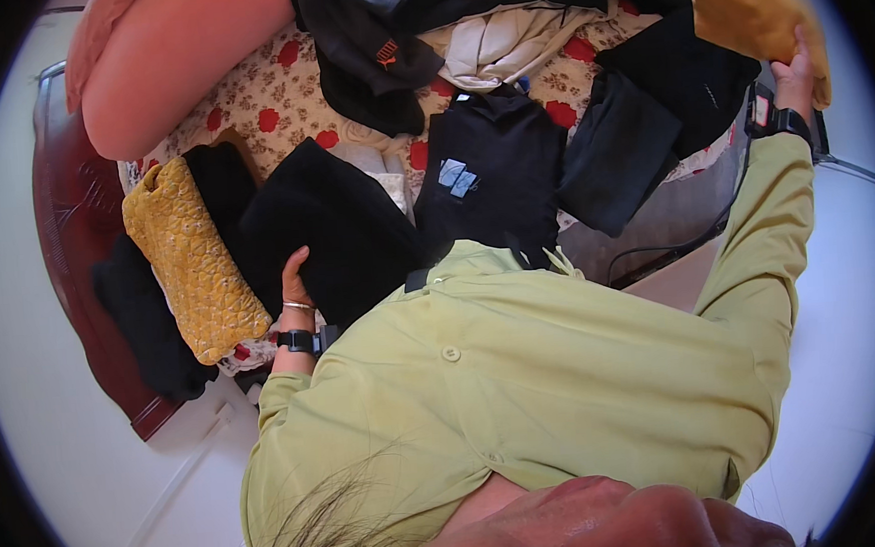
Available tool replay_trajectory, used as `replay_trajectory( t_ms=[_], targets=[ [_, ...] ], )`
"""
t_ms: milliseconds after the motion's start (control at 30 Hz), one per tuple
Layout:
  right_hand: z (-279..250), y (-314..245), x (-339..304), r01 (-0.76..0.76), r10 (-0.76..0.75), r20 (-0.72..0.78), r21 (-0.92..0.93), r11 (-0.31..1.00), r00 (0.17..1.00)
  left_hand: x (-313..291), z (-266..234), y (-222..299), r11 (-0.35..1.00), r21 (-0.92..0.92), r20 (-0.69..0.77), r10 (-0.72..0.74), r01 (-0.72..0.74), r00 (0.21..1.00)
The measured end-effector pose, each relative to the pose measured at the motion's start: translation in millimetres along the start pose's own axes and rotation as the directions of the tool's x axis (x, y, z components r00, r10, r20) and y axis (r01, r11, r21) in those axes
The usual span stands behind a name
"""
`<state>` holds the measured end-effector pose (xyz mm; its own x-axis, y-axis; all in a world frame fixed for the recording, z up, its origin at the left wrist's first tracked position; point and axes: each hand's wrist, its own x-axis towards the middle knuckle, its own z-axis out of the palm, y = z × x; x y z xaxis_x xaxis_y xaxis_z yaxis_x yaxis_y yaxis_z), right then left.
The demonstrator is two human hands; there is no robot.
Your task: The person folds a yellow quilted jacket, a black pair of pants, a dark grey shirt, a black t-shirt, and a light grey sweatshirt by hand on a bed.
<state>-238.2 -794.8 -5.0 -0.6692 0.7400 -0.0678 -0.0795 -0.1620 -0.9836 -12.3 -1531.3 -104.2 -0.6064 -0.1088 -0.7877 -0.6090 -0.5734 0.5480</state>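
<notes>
My left hand [298, 282] is at the near left edge of a folded black garment [329, 215]. One digit lies on top of the cloth, and the other fingers are hidden; it appears to grip that edge. At the far right, my right hand [794, 81] is closed on the edge of a mustard-yellow garment [754, 8], part of which runs out of view. Left of my left hand lies a quilted, patterned yellow garment [194, 258], folded long. In front of me is a folded black top [491, 160] with a pale blue print.
A bed with a red-flowered sheet [256, 89] carries the clothes. Folded dark garments [620, 147] lie right of centre; a cream cloth [509, 43] and a dark garment [374, 57] lie farther back. A pink cushion-like object [189, 58] and dark wooden headboard [80, 235] stand left.
</notes>
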Motion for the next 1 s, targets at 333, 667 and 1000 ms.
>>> replay_trajectory(
  t_ms=[333, 667, 1000],
  targets=[
    [-60.2, 161.8, 4.6, -0.401, 0.433, -0.194, 0.182, 0.898, 0.88, 4.9, 47.5, 4.4, 0.991, 0.128, 0.03, 0.029, -0.033, 0.999],
    [-68.1, 146.2, -176.5, -0.409, 0.439, 0.367, -0.161, 0.898, 0.82, 62.7, 176.2, 33.0, 0.924, 0.379, 0.346, -0.196, 0.055, 0.918],
    [-62.2, 57.7, -275.5, 0.171, 0.01, 0.464, -0.346, 0.923, 0.886, 76.0, 381.1, -78.1, 0.742, 0.669, 0.609, -0.578, 0.039, 0.544]
  ],
)
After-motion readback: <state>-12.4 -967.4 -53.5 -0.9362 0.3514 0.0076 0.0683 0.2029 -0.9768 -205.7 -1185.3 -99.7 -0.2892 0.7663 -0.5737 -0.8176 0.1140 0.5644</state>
